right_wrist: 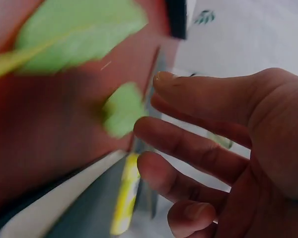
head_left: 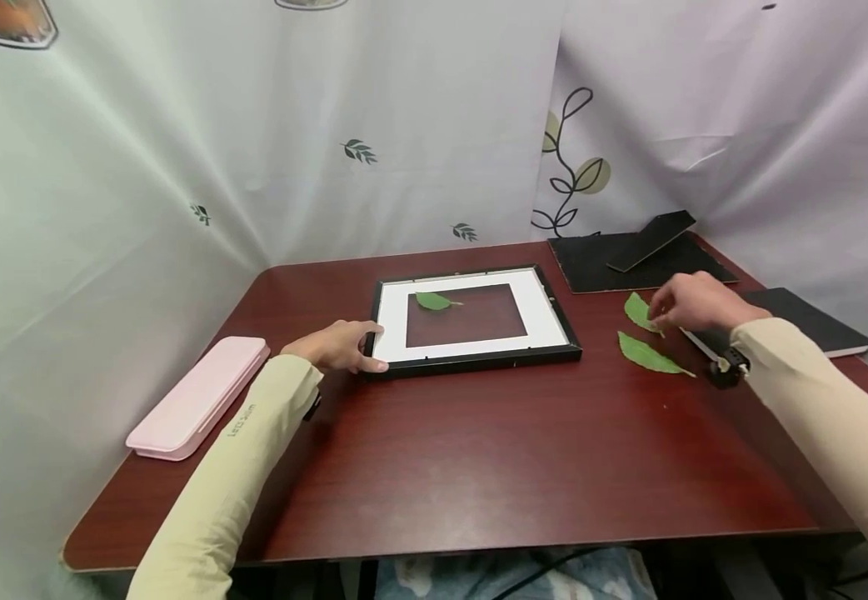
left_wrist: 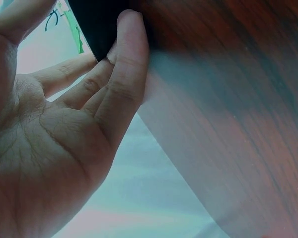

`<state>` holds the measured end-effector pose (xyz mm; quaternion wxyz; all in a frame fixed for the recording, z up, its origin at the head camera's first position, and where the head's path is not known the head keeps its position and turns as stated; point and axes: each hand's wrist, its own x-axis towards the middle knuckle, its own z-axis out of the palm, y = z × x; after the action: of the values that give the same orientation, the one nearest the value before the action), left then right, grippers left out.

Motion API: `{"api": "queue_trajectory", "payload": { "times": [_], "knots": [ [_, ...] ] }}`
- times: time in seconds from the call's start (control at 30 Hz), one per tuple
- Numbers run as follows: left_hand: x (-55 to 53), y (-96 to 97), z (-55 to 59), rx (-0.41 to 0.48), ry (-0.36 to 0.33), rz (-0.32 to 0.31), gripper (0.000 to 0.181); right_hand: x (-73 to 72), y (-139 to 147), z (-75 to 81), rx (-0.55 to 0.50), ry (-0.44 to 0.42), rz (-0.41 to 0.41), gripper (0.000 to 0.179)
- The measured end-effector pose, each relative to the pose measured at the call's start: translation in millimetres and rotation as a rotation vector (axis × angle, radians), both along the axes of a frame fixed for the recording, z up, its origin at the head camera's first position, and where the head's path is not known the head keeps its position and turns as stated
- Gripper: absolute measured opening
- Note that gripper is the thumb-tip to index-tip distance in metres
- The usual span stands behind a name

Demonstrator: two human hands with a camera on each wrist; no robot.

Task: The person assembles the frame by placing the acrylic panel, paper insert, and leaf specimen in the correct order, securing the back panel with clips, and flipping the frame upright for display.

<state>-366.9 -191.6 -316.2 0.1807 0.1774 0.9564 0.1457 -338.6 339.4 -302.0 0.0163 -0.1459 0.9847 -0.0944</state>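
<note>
Dark red table: it carries everything you are working with.
Picture frame [head_left: 479, 363]: it lies flat near the middle of the table [head_left: 516, 467], its white mat facing up. Judging by the layout, your work is only partway along: one leaf is inside and the frame has no backing on it.
Backing board [head_left: 591, 262]: off the frame, lying at the far right with its stand sticking up.
Black book [head_left: 801, 317]: on the right, partly behind your right wrist.
Pink case [head_left: 197, 396]: at the left edge, apart from the frame.
Left hand [head_left: 336, 346]: you grip the frame's near left corner, thumb on top and fingers against the outer side.
Right hand [head_left: 696, 302]: your fingers are loosely bent, spread rather than pinching, and appear to hold nothing; you are right at the farther loose leaf, but whether you touch it I cannot tell.
Near loose leaf [head_left: 651, 354]: on the table right of the frame, not placed inside.
Farther loose leaf [head_left: 640, 312]: just beyond it, also outside.
Placed leaf [head_left: 434, 301]: in the far left part of your mat window.
</note>
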Motion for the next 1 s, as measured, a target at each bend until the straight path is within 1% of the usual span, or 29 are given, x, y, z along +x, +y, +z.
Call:
{"api": "queue_trajectory", "payload": {
  "times": [0.17,0.27,0.37,0.5,0.67,0.73,0.9,0.93,1.0],
  "knots": [
    [0.9,-0.5,1.1,0.005,-0.015,0.000,0.080,4.2,16,-17.0,-0.010,-0.018,-0.063,0.015],
    [1.2,0.9,1.6,0.004,-0.008,-0.008,0.079,2.9,17,-22.4,-0.022,-0.028,-0.093,0.018],
    [1.4,1.0,2.1,-0.006,0.002,-0.010,0.078,0.0,14,-24.7,-0.035,-0.028,-0.098,0.023],
    [2.3,0.2,2.4,-0.007,-0.008,0.005,0.079,-3.0,9,-25.9,-0.055,-0.017,-0.086,0.025],
    [0.9,2.2,1.6,0.014,-0.029,0.014,0.081,-4.1,8,-27.2,-0.076,-0.007,-0.079,0.019],
    [0.8,2.3,1.6,0.016,-0.033,0.016,0.081,-6.5,7,-27.4,-0.089,0.013,-0.069,0.017],
    [0.1,0.4,1.1,0.009,-0.023,0.023,0.080,-16.8,-4,-21.3,-0.138,0.097,-0.029,0.016],
    [0.1,0.2,0.9,0.011,-0.022,0.023,0.080,-18.9,-9,-19.2,-0.150,0.106,-0.023,0.016],
    [0.0,-0.2,0.6,0.016,-0.023,0.021,0.080,-22.1,-20,-15.7,-0.192,0.094,-0.026,0.016]
  ]
}}
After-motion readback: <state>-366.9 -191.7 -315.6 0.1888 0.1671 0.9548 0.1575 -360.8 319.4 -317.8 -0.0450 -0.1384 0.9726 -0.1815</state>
